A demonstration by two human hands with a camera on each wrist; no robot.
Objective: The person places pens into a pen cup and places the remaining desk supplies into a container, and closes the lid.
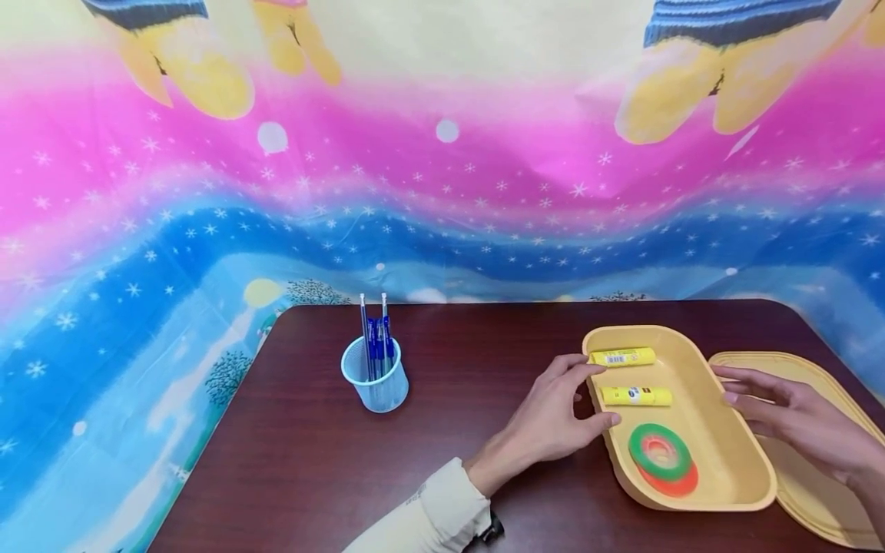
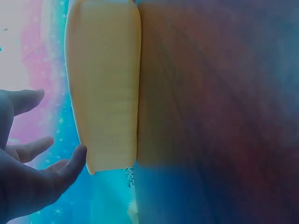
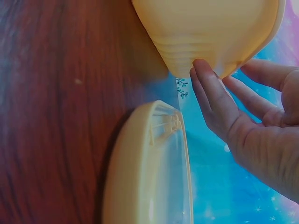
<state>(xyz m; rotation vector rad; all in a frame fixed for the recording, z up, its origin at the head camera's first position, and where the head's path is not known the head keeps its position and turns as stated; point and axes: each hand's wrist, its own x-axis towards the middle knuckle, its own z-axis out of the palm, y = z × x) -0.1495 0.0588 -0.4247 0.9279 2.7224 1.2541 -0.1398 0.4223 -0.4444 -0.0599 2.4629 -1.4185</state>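
Observation:
A yellow plastic box [image 1: 726,461] without its lid stands at the right of the table. Inside lie two yellow glue sticks [image 1: 625,357] and, nearer the front, a green tape roll [image 1: 660,452] overlapping an orange-red one [image 1: 674,485]. My left hand [image 1: 553,411] is at the box's left rim, thumb and fingers spread apart; whether the fingertips touch it is hard to tell. On the opposite side, my right hand [image 1: 795,415] has its extended fingers against or very near the outer wall. In the right wrist view these fingers [image 3: 212,93] look nearly straight.
The box's yellow lid [image 1: 816,476] lies on the table right of the box, partly under my right hand. A light blue mesh pen cup [image 1: 380,388] with several blue pens and pencils stands left of centre. A printed cloth [image 1: 442,177] hangs behind the dark wooden table [image 1: 297,461].

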